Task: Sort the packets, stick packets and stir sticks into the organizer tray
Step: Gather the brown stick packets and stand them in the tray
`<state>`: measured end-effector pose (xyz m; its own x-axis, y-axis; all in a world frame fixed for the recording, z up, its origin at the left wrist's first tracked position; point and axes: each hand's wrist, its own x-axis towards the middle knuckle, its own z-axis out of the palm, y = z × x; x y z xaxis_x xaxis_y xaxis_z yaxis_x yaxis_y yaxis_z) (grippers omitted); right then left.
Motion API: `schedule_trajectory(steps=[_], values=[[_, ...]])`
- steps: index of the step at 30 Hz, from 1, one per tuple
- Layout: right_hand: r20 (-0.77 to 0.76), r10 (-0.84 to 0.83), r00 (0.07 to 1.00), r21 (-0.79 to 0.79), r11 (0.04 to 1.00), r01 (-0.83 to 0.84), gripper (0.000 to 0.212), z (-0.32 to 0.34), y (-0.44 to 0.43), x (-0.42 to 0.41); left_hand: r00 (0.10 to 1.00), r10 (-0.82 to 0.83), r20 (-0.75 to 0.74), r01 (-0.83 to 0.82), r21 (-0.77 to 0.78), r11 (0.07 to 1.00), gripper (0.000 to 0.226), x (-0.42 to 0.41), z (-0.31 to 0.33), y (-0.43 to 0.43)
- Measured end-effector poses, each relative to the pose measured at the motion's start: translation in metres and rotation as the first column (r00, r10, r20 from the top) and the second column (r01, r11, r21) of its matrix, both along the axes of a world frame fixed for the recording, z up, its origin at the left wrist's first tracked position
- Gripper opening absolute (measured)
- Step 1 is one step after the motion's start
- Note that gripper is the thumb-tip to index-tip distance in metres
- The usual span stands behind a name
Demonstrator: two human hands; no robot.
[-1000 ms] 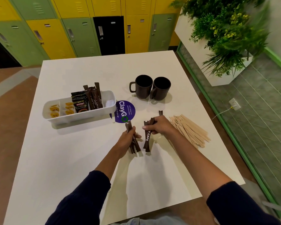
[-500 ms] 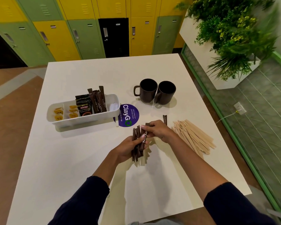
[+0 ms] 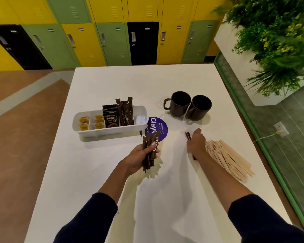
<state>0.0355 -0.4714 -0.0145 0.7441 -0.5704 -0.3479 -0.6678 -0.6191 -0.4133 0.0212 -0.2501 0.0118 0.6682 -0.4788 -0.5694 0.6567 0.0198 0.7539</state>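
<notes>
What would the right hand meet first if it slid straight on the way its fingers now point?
Most likely the nearer dark mug. The right hand points away from the person over bare table; depth is unclear, so it might slip between the mugs.

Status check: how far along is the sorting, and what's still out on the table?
Done: tea packets, coffee packets and some stick packets sit in the organizer tray. In hand: left hand grips a bundle of stick packets; right hand covers loose ones on the table. Left: the stir sticks pile, untouched.
</notes>
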Motion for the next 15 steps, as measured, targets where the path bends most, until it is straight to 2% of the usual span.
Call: schedule_trajectory(steps=[3,5,7,9,12,15], values=[[0.004,-0.015,1.000,0.072,0.997,0.015,0.044,0.005,0.015,0.010,0.998,0.027,0.049,-0.029,0.031,0.999,0.021,0.006,0.003,0.009],[0.052,0.030,0.998,0.193,0.980,-0.040,0.037,0.015,0.029,0.023,0.993,0.040,0.114,-0.048,0.067,0.997,0.021,0.011,0.007,0.016],[0.145,0.084,0.986,0.390,0.911,-0.135,0.028,0.033,0.045,0.036,0.981,0.056,0.184,-0.076,0.108,0.991,0.020,0.016,0.012,0.022],[0.214,0.124,0.969,0.560,0.797,-0.226,0.022,0.053,0.063,0.047,0.967,0.078,0.242,-0.113,0.133,0.985,0.021,0.022,0.019,0.028],[0.193,0.213,0.958,0.686,0.669,-0.287,0.019,0.073,0.087,0.063,0.952,0.102,0.287,-0.153,0.161,0.975,0.027,0.032,0.026,0.039],[0.164,0.296,0.941,0.731,0.604,-0.317,0.021,0.077,0.108,0.077,0.932,0.117,0.343,-0.185,0.172,0.968,0.027,0.042,0.030,0.051]])
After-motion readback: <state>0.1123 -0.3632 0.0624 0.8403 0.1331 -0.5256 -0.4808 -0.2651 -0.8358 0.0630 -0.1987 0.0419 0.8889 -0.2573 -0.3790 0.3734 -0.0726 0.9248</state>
